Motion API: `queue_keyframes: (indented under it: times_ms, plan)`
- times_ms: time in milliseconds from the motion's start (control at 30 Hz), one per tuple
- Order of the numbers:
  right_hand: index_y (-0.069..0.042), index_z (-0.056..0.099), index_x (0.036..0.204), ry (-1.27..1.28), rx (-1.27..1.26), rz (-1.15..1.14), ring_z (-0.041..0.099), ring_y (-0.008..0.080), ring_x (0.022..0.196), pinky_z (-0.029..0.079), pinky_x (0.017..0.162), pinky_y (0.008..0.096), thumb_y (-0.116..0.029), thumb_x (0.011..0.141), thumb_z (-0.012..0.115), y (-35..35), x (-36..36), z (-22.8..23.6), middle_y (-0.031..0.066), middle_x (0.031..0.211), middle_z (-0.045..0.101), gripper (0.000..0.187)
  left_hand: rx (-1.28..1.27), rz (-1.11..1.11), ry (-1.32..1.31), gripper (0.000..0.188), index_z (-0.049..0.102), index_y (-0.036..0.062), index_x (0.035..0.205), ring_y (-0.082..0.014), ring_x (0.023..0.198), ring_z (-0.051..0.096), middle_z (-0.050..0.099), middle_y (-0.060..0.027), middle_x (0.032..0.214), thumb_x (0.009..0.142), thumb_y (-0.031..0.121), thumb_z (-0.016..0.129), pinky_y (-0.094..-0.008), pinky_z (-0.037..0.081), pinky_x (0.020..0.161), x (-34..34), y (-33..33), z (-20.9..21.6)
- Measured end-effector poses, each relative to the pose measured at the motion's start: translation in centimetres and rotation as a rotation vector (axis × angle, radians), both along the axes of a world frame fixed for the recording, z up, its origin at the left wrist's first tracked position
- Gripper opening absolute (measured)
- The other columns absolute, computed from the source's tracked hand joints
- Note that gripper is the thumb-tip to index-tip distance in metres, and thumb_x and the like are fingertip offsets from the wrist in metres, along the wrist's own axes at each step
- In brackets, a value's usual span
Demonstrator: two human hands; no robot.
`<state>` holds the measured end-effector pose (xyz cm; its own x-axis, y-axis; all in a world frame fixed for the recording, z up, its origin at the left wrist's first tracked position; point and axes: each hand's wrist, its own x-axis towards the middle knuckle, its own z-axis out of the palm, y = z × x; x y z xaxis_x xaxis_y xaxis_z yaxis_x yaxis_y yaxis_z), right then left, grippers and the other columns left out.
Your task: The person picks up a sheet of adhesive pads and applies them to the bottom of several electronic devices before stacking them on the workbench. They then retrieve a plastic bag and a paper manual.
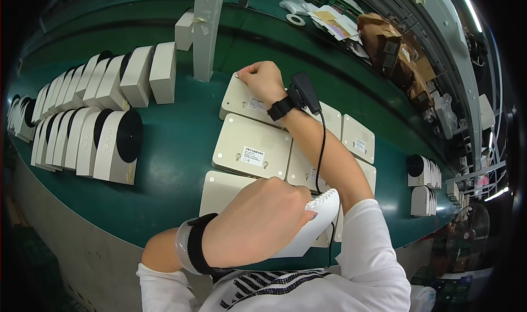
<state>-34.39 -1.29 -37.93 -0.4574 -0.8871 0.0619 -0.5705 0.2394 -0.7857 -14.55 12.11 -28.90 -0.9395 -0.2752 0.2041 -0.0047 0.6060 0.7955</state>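
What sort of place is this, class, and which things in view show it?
Probably a factory assembly or packing workshop: matching white units stand in rows on a long green bench, and similar flat cream units lie grouped before the person.

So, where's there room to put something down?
Bare green tabletop shows between the white, black-disc units on the left and the flat cream casings; another strip lies between the casings and the far-right units. It's crowded around the left hand and right hand.

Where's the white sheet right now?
The white sheet is at the lower centre of the head view, held in the left hand, by the nearest cream cases.
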Motion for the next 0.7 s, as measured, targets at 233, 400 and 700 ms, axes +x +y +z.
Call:
queue_keyframes:
  times_ms: [233,400,700]
  plan:
    - [-0.005,0.075,0.076,0.036,0.05,-0.042,0.067,0.0284,0.071,0.053,0.07,0.0352,-0.017,0.074,0.07,-0.3,0.1,0.0,0.0156,0.078,0.07,0.012,0.001,-0.003,-0.024,0.024,0.06,-0.006,0.076,-0.034,0.06,0.062,0.059,-0.0204,0.061,0.086,0.016,0.062,-0.0383,0.05,0.057,0.0,-0.2,-0.1]
    - [-0.006,0.074,0.071,0.01,0.067,-0.049,0.067,0.0283,0.071,0.053,0.071,0.0349,-0.016,0.072,0.071,-0.6,-0.2,-0.1,0.0154,0.078,0.07,0.01,-0.027,0.017,0.019,0.023,0.06,-0.0064,0.076,-0.0347,0.06,0.062,0.059,-0.0207,0.062,0.085,0.015,0.062,-0.0387,0.05,0.057,-0.1,-0.3,-0.2]
    - [0.001,0.065,0.093,-0.082,0.149,-0.044,0.058,0.0115,0.059,0.046,0.054,0.0247,-0.011,0.077,0.074,-2.1,-1.3,-0.2,0.0059,0.075,0.064,0.022,-0.002,0.03,0.027,0.023,0.061,-0.0071,0.078,-0.0362,0.062,0.062,0.059,-0.0213,0.062,0.084,0.014,0.063,-0.0403,0.05,0.058,-0.4,-0.5,-0.6]
